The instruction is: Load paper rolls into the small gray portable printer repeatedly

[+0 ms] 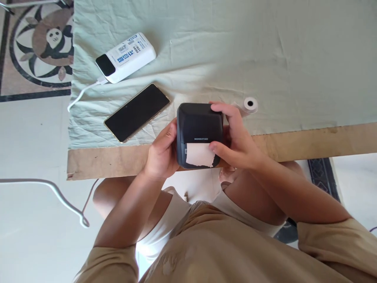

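Observation:
A small dark label printer sits at the near edge of the table, held between both hands. My left hand grips its left side. My right hand wraps its right side, fingers over the top corner and thumb by the front slot. A torn strip of white paper sticks out of the slot. A small white paper roll lies on the cloth just right of my right hand.
A pale green cloth covers the wooden table. A black phone lies left of the printer, and a white power bank with a white cable sits behind it. The floor has a panda rug.

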`<action>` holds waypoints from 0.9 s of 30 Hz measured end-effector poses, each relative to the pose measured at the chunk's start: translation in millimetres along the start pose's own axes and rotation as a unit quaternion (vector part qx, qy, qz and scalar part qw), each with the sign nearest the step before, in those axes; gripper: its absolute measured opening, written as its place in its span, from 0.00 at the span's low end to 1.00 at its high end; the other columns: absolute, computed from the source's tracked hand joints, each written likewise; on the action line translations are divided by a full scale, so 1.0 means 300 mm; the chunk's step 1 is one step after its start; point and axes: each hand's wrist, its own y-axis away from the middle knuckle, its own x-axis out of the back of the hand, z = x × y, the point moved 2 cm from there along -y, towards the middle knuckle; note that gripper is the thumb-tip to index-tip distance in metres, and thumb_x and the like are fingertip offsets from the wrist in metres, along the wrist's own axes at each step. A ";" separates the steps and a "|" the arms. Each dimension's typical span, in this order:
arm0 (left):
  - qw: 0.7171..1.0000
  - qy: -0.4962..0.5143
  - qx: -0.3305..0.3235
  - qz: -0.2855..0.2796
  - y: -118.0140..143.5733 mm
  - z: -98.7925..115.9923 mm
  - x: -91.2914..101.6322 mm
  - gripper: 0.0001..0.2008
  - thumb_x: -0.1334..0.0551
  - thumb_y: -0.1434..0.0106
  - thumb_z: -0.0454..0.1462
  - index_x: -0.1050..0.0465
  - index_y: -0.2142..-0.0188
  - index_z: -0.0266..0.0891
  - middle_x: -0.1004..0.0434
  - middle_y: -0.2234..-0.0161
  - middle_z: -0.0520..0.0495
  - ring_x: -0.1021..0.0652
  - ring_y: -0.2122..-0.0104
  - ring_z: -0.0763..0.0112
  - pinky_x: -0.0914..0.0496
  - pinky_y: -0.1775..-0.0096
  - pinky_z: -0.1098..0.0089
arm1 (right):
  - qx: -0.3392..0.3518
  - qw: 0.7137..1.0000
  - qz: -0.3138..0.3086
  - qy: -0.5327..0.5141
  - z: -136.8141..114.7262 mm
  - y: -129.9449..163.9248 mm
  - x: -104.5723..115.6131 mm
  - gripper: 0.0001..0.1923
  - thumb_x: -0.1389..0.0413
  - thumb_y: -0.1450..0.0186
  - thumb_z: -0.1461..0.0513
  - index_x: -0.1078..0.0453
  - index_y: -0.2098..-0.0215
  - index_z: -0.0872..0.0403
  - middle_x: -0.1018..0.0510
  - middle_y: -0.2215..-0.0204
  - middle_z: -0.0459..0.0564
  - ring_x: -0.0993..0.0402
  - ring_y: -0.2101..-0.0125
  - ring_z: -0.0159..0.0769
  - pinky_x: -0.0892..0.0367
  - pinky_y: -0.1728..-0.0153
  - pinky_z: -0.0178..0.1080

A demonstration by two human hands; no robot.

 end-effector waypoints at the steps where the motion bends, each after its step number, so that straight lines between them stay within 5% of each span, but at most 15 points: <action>1: 1.000 -0.007 -0.008 -0.003 -0.001 0.002 0.001 0.11 0.25 0.37 0.45 0.22 0.64 0.43 0.16 0.66 0.47 0.12 0.56 0.52 0.15 0.59 0.60 | 0.011 1.000 0.002 -0.001 -0.004 -0.005 0.002 0.35 0.37 0.30 0.45 0.42 0.28 0.35 0.30 0.26 0.54 0.27 0.31 0.59 0.21 0.38 0.64; 4: 1.000 -0.017 -0.026 0.001 -0.006 0.005 0.008 0.13 0.25 0.37 0.46 0.22 0.69 0.42 0.24 0.75 0.51 0.23 0.74 0.67 0.25 0.73 0.68 | 0.043 0.999 -0.011 -0.001 -0.021 -0.017 0.004 0.38 0.37 0.30 0.43 0.42 0.27 0.41 0.28 0.28 0.58 0.30 0.28 0.60 0.30 0.29 0.68; 7: 0.999 -0.013 -0.033 0.027 -0.009 0.001 0.016 0.13 0.25 0.38 0.43 0.22 0.71 0.39 0.29 0.76 0.53 0.32 0.78 0.76 0.33 0.77 0.74 | 0.052 0.998 -0.030 0.007 -0.034 -0.021 0.014 0.41 0.36 0.31 0.41 0.41 0.27 0.41 0.28 0.28 0.57 0.30 0.28 0.59 0.30 0.28 0.67; 10: 0.999 -0.006 -0.006 0.046 -0.014 -0.009 0.013 0.10 0.29 0.32 0.43 0.19 0.65 0.40 0.23 0.71 0.50 0.24 0.72 0.71 0.25 0.71 0.71 | 0.044 0.998 -0.003 0.050 -0.043 -0.021 0.042 0.39 0.35 0.32 0.39 0.35 0.29 0.41 0.27 0.30 0.58 0.27 0.32 0.58 0.23 0.37 0.61; 13: 1.000 0.012 0.007 -0.007 -0.017 -0.019 -0.002 0.18 0.33 0.29 0.54 0.18 0.58 0.42 0.16 0.67 0.45 0.14 0.59 0.55 0.18 0.60 0.61 | 0.012 0.991 0.073 0.108 -0.061 -0.028 0.076 0.37 0.32 0.35 0.37 0.29 0.35 0.42 0.21 0.46 0.56 0.21 0.52 0.48 0.21 0.57 0.50; 15: 0.999 -0.006 -0.015 -0.047 -0.014 -0.020 -0.007 0.21 0.32 0.30 0.57 0.19 0.57 0.43 0.13 0.62 0.43 0.13 0.50 0.49 0.17 0.55 0.58 | 0.002 0.987 0.123 0.104 -0.086 -0.042 0.088 0.31 0.34 0.31 0.38 0.29 0.37 0.40 0.22 0.59 0.47 0.28 0.69 0.37 0.27 0.67 0.45; 17: 0.997 -0.046 -0.038 -0.054 -0.009 -0.020 -0.003 0.18 0.28 0.32 0.53 0.19 0.56 0.43 0.12 0.59 0.44 0.12 0.48 0.49 0.18 0.55 0.60 | 0.007 0.984 0.168 0.066 -0.118 -0.063 0.089 0.21 0.37 0.27 0.41 0.31 0.42 0.39 0.22 0.58 0.43 0.38 0.78 0.30 0.34 0.73 0.44; 20: 0.996 -0.063 -0.047 -0.047 -0.002 -0.020 0.008 0.15 0.25 0.34 0.48 0.18 0.55 0.43 0.13 0.61 0.47 0.11 0.52 0.53 0.19 0.61 0.65 | 0.004 0.971 0.237 0.015 -0.157 -0.091 0.079 0.15 0.37 0.27 0.46 0.35 0.52 0.41 0.25 0.48 0.45 0.29 0.75 0.30 0.39 0.79 0.42; 22: 0.997 -0.050 -0.048 -0.041 0.003 -0.021 0.013 0.13 0.26 0.33 0.47 0.17 0.55 0.42 0.13 0.63 0.48 0.11 0.55 0.55 0.20 0.62 0.67 | 0.011 0.960 0.278 0.040 -0.176 -0.094 0.074 0.16 0.36 0.28 0.50 0.40 0.58 0.43 0.27 0.53 0.46 0.20 0.67 0.35 0.40 0.80 0.40; 24: 0.997 -0.044 -0.048 -0.036 0.008 -0.022 0.016 0.14 0.26 0.33 0.47 0.17 0.53 0.43 0.13 0.62 0.47 0.11 0.54 0.55 0.20 0.61 0.67 | 0.046 0.955 0.266 0.120 -0.195 -0.088 0.068 0.13 0.38 0.28 0.56 0.40 0.62 0.44 0.27 0.62 0.45 0.21 0.69 0.36 0.41 0.79 0.40; 27: 0.997 -0.047 -0.044 -0.045 0.017 -0.023 0.015 0.18 0.24 0.34 0.47 0.18 0.49 0.44 0.11 0.56 0.46 0.12 0.50 0.52 0.18 0.56 0.63 | 0.069 0.955 0.149 0.247 -0.215 -0.076 0.066 0.05 0.38 0.31 0.60 0.30 0.63 0.45 0.23 0.70 0.42 0.30 0.76 0.34 0.36 0.73 0.42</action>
